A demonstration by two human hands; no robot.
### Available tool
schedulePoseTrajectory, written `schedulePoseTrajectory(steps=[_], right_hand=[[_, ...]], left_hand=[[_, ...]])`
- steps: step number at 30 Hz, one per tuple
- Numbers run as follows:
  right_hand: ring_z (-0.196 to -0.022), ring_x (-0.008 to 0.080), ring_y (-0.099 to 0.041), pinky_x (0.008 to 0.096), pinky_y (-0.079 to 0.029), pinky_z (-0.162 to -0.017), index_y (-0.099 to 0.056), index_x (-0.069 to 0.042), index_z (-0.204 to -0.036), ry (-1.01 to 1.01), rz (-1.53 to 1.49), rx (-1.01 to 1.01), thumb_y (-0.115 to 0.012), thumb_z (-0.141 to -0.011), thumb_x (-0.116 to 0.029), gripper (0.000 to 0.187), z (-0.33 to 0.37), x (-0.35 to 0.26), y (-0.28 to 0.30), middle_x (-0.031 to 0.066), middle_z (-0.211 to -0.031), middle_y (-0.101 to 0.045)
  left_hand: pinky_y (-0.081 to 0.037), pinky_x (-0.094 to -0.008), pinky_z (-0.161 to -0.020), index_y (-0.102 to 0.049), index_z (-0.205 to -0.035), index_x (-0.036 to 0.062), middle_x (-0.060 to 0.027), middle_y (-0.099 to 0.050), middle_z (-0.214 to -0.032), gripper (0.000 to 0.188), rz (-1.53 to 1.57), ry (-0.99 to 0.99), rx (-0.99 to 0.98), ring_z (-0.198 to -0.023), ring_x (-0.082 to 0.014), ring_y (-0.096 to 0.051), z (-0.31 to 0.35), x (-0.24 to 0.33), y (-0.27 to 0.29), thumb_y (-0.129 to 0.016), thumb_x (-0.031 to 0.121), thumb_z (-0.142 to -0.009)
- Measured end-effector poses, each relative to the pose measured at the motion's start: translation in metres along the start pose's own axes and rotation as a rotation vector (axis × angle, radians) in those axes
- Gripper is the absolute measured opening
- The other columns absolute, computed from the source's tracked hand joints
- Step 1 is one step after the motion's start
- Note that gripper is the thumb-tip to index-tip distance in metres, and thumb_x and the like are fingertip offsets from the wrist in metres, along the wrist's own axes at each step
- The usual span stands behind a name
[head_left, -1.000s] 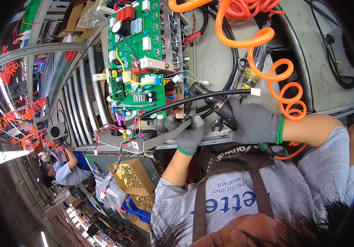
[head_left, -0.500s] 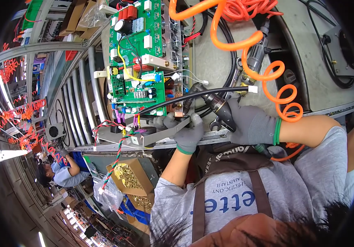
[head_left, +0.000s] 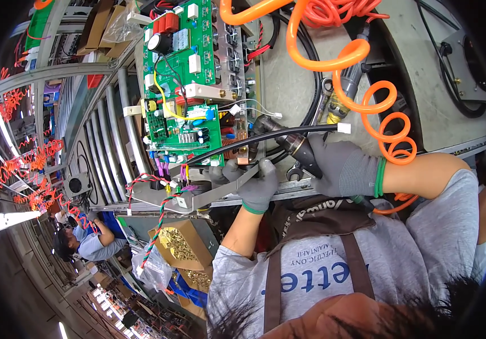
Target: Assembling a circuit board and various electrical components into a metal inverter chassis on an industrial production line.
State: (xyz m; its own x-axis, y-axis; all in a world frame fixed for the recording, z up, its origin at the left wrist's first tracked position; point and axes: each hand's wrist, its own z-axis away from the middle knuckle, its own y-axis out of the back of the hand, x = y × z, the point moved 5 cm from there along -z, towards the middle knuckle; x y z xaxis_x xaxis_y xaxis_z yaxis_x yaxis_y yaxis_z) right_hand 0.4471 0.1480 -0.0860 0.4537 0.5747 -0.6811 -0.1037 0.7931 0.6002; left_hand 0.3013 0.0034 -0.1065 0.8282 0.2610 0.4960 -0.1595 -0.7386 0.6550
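My right hand point(head_left: 342, 166), in a grey knit glove with a green cuff, is closed round the dark body of a power screwdriver point(head_left: 298, 146). The driver's angled head reaches left toward the edge of a green circuit board unit point(head_left: 183, 133); its tip is hidden. My left hand point(head_left: 258, 186), gloved alike, grips the right end of a bent grey metal panel point(head_left: 220, 195) along the unit's near side. Twisted red, green and white wires point(head_left: 161, 226) hang over that panel. A thick black cable point(head_left: 265, 135) with a white end crosses in front of the driver.
A coiled orange air hose point(head_left: 367, 101) loops over a second air tool point(head_left: 351, 87) and wrenches point(head_left: 323, 101) at right. Rollers point(head_left: 113, 135) lie at left. Boxes of brass-coloured fasteners point(head_left: 178, 246) stand below the bench edge. Another person point(head_left: 93, 240) works at far left.
The circuit board unit and the panel sit slightly farther left in the picture. The driver's head has shifted slightly left. Both hands keep their grips.
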Motion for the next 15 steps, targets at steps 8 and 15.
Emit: schedulePoseTrajectory(steps=[8,15], right_hand=[[-0.060,0.0394,-0.063,0.0476,-0.050,-0.054,-0.037,0.005,-0.103,0.013,-0.007,0.004,-0.065,-0.069,-0.016,0.048,0.003,-0.001,-0.003,0.0215,-0.066,-0.060],[-0.074,0.0434,-0.064,0.0478,-0.051,-0.065,-0.033,0.002,-0.122,-0.107,-0.099,-0.033,-0.070,-0.077,-0.032,0.067,0.014,-0.001,0.004,0.0255,-0.079,-0.062]], left_hand=[[-0.045,-0.0426,-0.091,-0.034,-0.112,-0.0012,-0.0177,-0.046,-0.109,0.051,0.127,0.051,0.014,-0.102,-0.0268,-0.051,-0.002,0.005,-0.002,-0.065,0.016,-0.075],[-0.028,-0.0523,-0.099,-0.047,-0.109,0.0019,-0.0178,-0.045,-0.114,0.055,-0.142,-0.069,0.011,-0.108,-0.0363,-0.041,-0.005,0.009,0.014,-0.070,0.024,-0.065]])
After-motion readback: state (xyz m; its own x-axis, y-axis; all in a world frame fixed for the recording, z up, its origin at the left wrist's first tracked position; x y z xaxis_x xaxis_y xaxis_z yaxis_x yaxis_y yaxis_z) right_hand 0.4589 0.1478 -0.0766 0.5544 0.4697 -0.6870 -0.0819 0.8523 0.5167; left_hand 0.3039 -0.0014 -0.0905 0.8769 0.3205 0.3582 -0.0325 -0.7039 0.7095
